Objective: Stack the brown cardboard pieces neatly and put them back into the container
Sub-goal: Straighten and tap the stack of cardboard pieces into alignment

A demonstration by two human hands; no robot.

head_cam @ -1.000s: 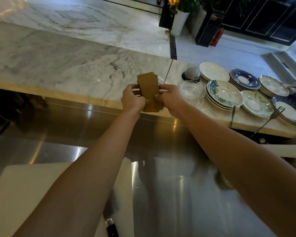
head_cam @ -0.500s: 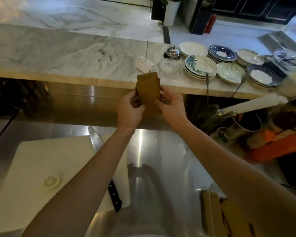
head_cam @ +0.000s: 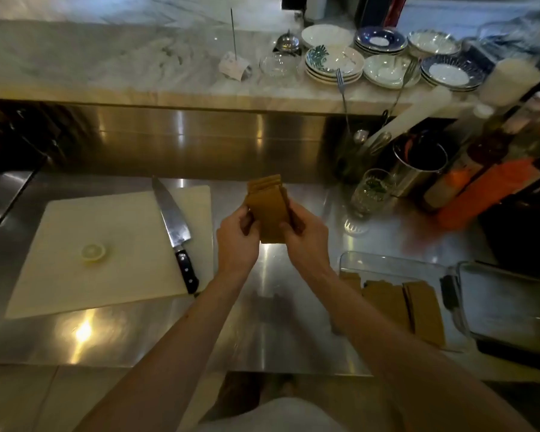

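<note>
A stack of brown cardboard pieces (head_cam: 268, 207) stands upright above the steel counter, its top edges slightly fanned. My left hand (head_cam: 236, 236) grips its left side and my right hand (head_cam: 306, 236) grips its right side. To the right, a clear rectangular container (head_cam: 387, 263) lies on the counter with more brown cardboard pieces (head_cam: 402, 304) lying flat in it. My right forearm hides part of the container's near left corner.
A white cutting board (head_cam: 106, 269) with a chef's knife (head_cam: 173, 226) and a lemon slice (head_cam: 92, 252) lies at left. A clear lid (head_cam: 508, 307) sits right of the container. Glass (head_cam: 370, 193), metal cup (head_cam: 418, 169) and bottles stand at back right; plates (head_cam: 334, 62) on the marble ledge.
The view has tilted down, and both hands with the stack have come back from the marble ledge to above the steel counter. The container has come into full view.
</note>
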